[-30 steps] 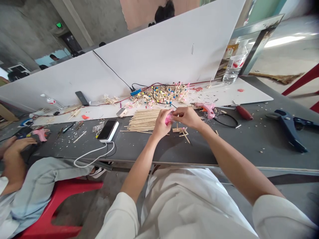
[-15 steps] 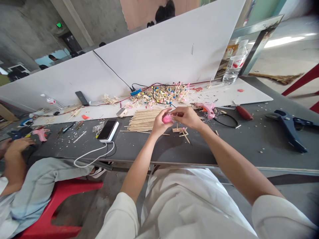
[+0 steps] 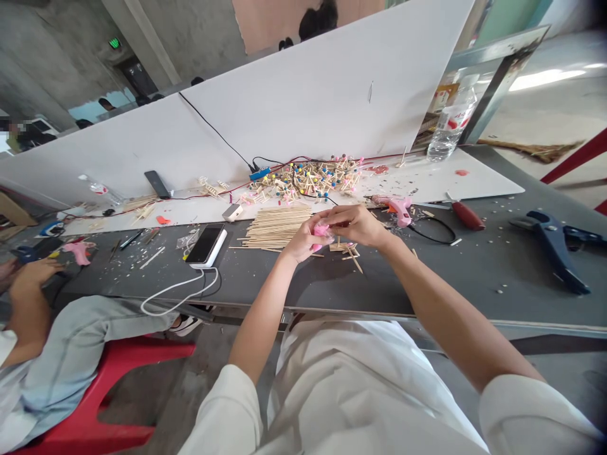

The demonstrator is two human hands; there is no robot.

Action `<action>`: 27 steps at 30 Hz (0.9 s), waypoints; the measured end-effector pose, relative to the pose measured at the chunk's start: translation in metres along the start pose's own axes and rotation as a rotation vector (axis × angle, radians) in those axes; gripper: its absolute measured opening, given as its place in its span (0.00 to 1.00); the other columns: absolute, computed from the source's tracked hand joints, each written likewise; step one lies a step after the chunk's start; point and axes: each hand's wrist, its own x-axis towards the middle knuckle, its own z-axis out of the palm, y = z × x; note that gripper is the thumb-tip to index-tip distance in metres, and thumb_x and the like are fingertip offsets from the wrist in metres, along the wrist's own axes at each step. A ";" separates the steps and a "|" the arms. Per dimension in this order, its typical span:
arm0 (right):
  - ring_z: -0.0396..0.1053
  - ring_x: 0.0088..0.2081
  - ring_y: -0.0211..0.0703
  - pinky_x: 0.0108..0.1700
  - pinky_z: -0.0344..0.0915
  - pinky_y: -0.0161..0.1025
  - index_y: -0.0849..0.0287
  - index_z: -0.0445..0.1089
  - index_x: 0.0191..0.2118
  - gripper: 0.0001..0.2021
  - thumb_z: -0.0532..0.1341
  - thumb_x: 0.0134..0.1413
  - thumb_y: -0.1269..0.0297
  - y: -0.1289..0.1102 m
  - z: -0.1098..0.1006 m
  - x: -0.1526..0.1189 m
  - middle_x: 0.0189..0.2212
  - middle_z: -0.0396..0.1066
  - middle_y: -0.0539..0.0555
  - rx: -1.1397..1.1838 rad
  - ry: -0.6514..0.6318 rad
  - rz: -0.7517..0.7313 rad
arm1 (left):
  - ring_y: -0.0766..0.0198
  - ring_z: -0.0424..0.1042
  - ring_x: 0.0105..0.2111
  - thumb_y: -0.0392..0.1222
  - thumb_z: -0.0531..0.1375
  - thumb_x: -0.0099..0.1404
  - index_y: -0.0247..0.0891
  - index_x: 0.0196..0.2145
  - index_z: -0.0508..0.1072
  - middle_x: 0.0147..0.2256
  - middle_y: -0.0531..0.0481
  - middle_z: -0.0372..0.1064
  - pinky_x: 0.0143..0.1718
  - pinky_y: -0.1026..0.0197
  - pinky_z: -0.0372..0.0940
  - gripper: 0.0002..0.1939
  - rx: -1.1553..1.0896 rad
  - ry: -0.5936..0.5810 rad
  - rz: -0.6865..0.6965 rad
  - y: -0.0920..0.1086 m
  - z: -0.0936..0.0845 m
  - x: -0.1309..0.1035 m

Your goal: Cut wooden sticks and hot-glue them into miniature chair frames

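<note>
Grey desk (image 3: 256, 284), pale chips about; thin sticks (image 3: 275, 229) beside the hands. Left hand (image 3: 298, 245): fingers grasping pink lump (image 3: 317, 247) in clear wrap, thumb across, apparently steadying it. Right hand (image 3: 364, 226): fingers bent over lump's near side; cannot tell if pinching.

Over the dark grey tabletop (image 3: 474, 272), a hand could pass between the right forearm (image 3: 441, 303) and the large blue-handled pliers (image 3: 552, 246). On the left, there is a passage between the left forearm (image 3: 260, 309) and the looped white cable (image 3: 164, 315). Farther back, the pink glue gun (image 3: 403, 212) and the pile of short wooden pieces with coloured balls (image 3: 322, 180) stand in the way; behind them, the upright white board (image 3: 308, 95) (quite a long one) blocks low passage.
</note>
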 end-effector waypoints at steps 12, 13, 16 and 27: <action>0.67 0.28 0.38 0.33 0.62 0.37 0.59 0.81 0.39 0.09 0.63 0.58 0.66 0.001 0.006 0.000 0.33 0.77 0.55 -0.134 0.060 0.040 | 0.60 0.76 0.42 0.40 0.75 0.46 0.42 0.55 0.73 0.47 0.45 0.75 0.42 0.60 0.70 0.37 0.060 -0.002 0.079 -0.003 -0.004 0.003; 0.68 0.29 0.39 0.33 0.63 0.37 0.59 0.81 0.40 0.09 0.63 0.58 0.66 0.000 0.007 0.000 0.34 0.78 0.55 -0.120 0.059 0.045 | 0.61 0.76 0.40 0.39 0.75 0.46 0.41 0.53 0.74 0.45 0.45 0.76 0.40 0.61 0.69 0.36 0.043 -0.005 0.057 -0.003 -0.004 0.002; 0.72 0.33 0.41 0.37 0.66 0.38 0.57 0.82 0.42 0.10 0.64 0.59 0.64 -0.002 0.007 0.000 0.38 0.80 0.56 -0.041 0.032 0.042 | 0.67 0.72 0.33 0.37 0.76 0.44 0.40 0.46 0.76 0.37 0.50 0.74 0.33 0.64 0.66 0.29 -0.049 -0.026 -0.042 0.001 -0.003 -0.001; 0.77 0.35 0.46 0.39 0.68 0.40 0.55 0.84 0.37 0.09 0.65 0.59 0.62 -0.001 0.006 0.000 0.37 0.81 0.58 -0.029 -0.014 -0.024 | 0.73 0.63 0.25 0.40 0.77 0.42 0.38 0.45 0.77 0.32 0.53 0.69 0.28 0.62 0.58 0.31 -0.086 -0.098 -0.118 0.007 0.001 -0.006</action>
